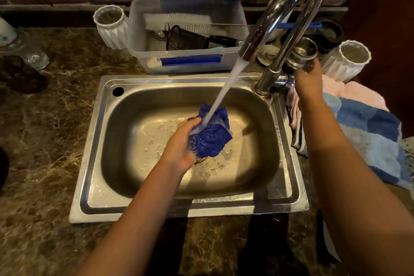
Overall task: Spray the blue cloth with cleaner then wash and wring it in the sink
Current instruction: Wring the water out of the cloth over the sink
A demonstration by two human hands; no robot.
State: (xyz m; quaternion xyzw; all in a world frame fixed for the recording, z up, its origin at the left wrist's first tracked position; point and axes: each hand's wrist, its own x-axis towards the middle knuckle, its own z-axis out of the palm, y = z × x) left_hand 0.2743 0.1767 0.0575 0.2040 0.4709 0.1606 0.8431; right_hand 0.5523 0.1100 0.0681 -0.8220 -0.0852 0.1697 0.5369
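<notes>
Dim warm light, glare on the faucet (289, 2), wide-angle bending at edges.

We see the blue cloth (210, 139) bunched into a wet, crumpled wad over the middle of the sink (257, 119), a stainless steel basin set into the tabletop. We see a stream of water landing on the cloth's upper part. Droplets and bubbles dot the sink floor around it. The cloth's lower folds hang toward the drain.
</notes>
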